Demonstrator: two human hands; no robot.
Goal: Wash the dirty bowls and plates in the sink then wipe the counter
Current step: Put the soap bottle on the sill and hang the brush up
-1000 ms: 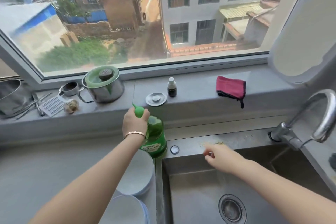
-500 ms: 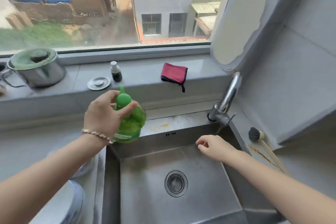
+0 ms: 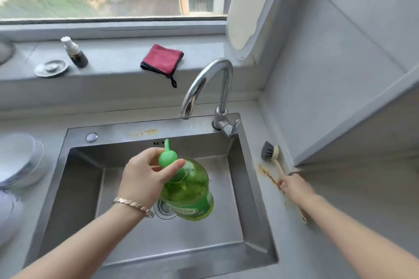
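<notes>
1. Step: gearing up to wash; sink (image 3: 74, 188) has no dishes in it, bowls (image 3: 20, 161) stacked on the counter by its left edge.
2. Next, likely: lift brush (image 3: 271, 156), soap it.
3. Left hand (image 3: 145, 179) clenched around detergent bottle (image 3: 188, 190) neck, over the basin.
4. Right hand (image 3: 292, 188) closing on brush handle, counter right of sink; full grip unclear.

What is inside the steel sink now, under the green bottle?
The steel sink holds no dishes; its basin is bare. The green detergent bottle, held by the left hand, covers most of the round drain, so only its left edge shows.
</notes>
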